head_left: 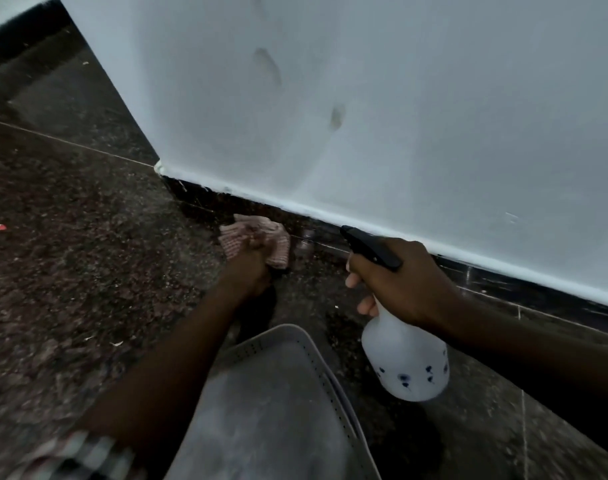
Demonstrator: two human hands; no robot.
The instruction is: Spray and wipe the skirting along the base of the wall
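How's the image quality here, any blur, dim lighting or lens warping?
Head view: dim, bluish light; the left hand and cloth are smeared by motion blur; the spray bottle in the right hand is soft; the wide lens slants the wall and skirting.

One cloth (261,237), one spray bottle (406,362), and what looks like one grey tray (278,410).

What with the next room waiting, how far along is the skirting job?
Done: nothing plainly finished; a shiny patch beside the cloth suggests spray has landed. In hand: the left hand grips the cloth at the skirting, and the right hand holds the spray bottle aimed there. Left: pale streaks mark the skirting to the right.
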